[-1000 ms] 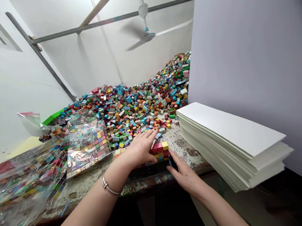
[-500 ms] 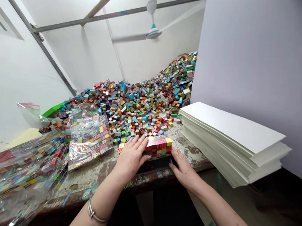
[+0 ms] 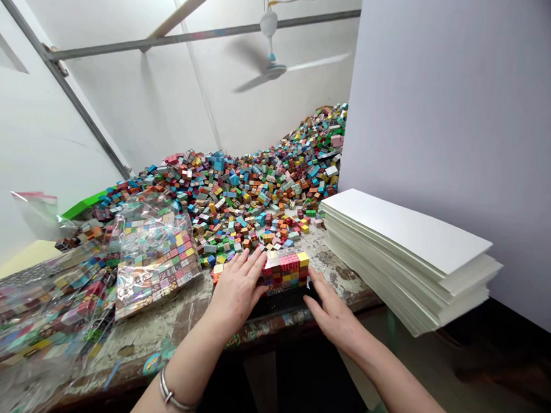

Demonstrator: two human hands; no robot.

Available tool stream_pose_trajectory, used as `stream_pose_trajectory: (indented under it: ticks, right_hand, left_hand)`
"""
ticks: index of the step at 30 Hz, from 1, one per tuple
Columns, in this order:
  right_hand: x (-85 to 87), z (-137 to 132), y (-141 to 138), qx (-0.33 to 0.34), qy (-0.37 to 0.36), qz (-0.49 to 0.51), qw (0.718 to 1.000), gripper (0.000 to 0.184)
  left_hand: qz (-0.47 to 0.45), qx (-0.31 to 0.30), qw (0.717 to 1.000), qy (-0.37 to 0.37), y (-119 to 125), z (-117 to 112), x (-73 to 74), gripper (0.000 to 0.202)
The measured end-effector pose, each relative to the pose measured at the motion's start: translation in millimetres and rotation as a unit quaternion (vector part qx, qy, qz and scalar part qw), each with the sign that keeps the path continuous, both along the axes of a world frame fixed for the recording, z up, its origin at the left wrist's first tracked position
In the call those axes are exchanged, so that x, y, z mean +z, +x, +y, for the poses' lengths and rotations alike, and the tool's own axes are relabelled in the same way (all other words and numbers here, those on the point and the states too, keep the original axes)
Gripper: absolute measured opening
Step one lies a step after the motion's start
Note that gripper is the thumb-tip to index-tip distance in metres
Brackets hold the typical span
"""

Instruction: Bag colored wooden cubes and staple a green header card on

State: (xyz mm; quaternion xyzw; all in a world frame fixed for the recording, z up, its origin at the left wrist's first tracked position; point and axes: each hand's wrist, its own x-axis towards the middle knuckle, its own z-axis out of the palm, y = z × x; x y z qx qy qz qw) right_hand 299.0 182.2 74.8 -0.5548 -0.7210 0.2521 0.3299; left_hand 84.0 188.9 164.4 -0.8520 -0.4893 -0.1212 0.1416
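A tight block of small coloured cubes point(image 3: 285, 269) sits on a black tray point(image 3: 280, 304) at the near edge of the worn table point(image 3: 179, 321). My left hand point(image 3: 236, 290) lies flat against the block's left side, fingers together and pointing away from me. My right hand point(image 3: 332, 311) presses against the block's right side, near the tray's corner. A metal bangle circles my left wrist. Neither hand closes around anything; both push on the block from opposite sides.
A huge heap of loose coloured cubes point(image 3: 258, 187) fills the table behind. Clear bags of packed cubes point(image 3: 157, 256) lie to the left. A tall stack of white card sheets point(image 3: 405, 255) stands at the right. A ceiling fan point(image 3: 270, 66) hangs above.
My left hand has drawn back from over the cubes to the block's left side. The block now looks squared up between both hands. The view shifted slightly.
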Motion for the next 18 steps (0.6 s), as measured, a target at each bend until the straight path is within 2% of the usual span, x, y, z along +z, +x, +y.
stream_pose_trajectory:
  ticks: [14, 18]
  right_hand:
    - [7.0, 2.2, -1.9, 0.001, 0.03, 0.042, 0.999, 0.061]
    - [15.4, 1.6, -1.1, -0.001, 0.014, 0.053, 0.999, 0.061]
  left_hand:
    - [0.002, 0.01, 1.0, -0.009, 0.2, 0.4, 0.4, 0.063]
    - [-0.005, 0.011, 1.0, 0.002, 0.8, -0.4, -1.3, 0.065]
